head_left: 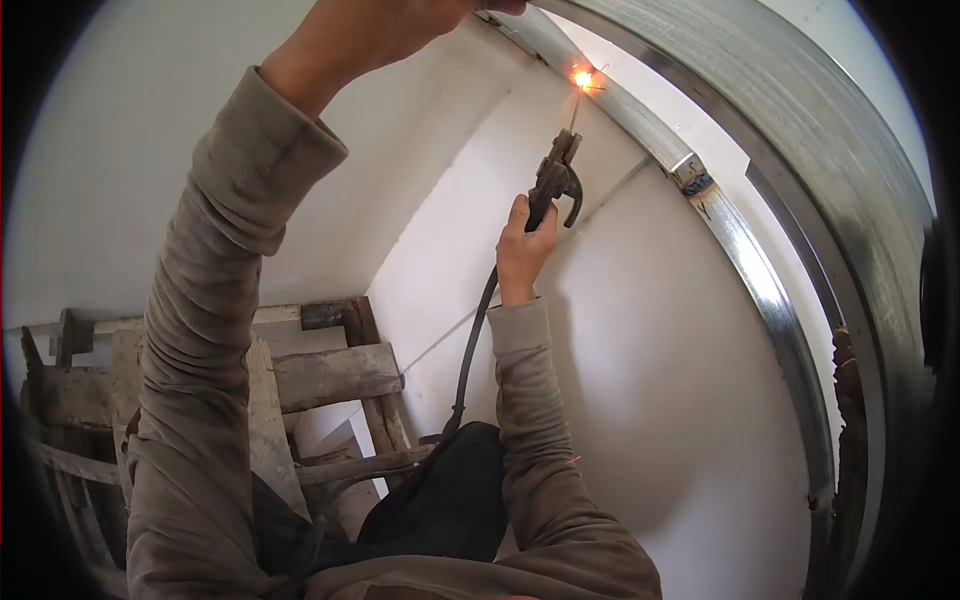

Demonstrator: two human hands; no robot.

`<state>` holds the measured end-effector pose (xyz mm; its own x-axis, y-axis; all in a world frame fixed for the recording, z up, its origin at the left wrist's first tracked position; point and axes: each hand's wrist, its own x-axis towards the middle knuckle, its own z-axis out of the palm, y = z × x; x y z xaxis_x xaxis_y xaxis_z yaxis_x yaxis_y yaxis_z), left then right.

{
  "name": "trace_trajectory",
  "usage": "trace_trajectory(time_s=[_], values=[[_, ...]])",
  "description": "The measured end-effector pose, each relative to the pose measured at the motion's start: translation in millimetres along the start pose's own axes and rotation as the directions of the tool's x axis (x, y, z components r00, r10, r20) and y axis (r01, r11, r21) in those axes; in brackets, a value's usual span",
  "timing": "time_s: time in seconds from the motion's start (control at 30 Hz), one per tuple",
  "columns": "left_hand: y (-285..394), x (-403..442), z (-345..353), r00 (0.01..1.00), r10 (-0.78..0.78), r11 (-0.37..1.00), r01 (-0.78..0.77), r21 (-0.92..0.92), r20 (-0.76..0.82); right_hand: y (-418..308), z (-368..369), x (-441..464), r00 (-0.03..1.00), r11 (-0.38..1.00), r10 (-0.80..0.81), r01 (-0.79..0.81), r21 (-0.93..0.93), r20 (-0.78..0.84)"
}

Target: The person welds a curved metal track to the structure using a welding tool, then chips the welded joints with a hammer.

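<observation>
My right hand [527, 245] is wrapped round the handle of a dark electrode holder [554, 180], raised in front of me. A thin electrode [574, 112] points up from its jaws, and its tip meets a metal beam [633, 118] in a bright orange glow [583, 78] with small sparks. My left hand [385, 30] reaches up to the top edge of the view, by the upper end of the metal frame; its fingers are mostly cut off, so its grip cannot be made out. A black cable [471, 345] hangs from the holder.
Wooden scaffolding planks [335, 376] lie below at the left, with gaps between them. A wide curved metal section [835, 130] runs down the right side. The white wall [660, 360] stands behind the beam. The cable passes beside my dark-trousered knee.
</observation>
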<state>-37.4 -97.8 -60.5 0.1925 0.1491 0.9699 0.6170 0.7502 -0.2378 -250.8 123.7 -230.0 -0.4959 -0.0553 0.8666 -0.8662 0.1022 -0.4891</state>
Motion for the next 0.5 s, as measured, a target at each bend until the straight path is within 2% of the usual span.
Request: trace_trajectory(time_s=[0.03,0.1,0.17,0.27,0.37,0.5], values=[[0.2,0.8,0.1,1.000,-0.011,0.999,0.010,0.040,0.019,0.4,-0.1,1.0,1.000,1.000,-0.011,0.011,-0.013,-0.003],[1.1,2.4,2.4,0.999,-0.038,0.997,0.037,-0.066,-0.011,-0.7,-1.2,1.3,1.000,0.999,0.030,-0.030,-0.023,0.009],[2.5,2.2,-0.1,0.998,-0.062,0.997,0.062,-0.053,0.004,-1.4,-0.3,1.2,1.000,1.000,0.008,-0.008,-0.029,-0.005],[-3.8,2.4,1.1,0.996,0.079,0.996,-0.081,-0.041,-0.036,1.5,3.8,3.2,0.997,0.997,-0.064,0.063,-0.044,-0.044],[-0.6,1.6,-0.9,1.000,0.006,0.997,-0.007,-0.083,-0.009,-1.1,1.1,2.0,1.000,0.999,-0.021,0.021,-0.045,-0.007],[-4.6,2.2,1.9,0.999,0.043,0.997,-0.044,-0.060,-0.020,4.0,1.8,2.0,0.999,0.999,0.035,-0.035,-0.031,0.006]])
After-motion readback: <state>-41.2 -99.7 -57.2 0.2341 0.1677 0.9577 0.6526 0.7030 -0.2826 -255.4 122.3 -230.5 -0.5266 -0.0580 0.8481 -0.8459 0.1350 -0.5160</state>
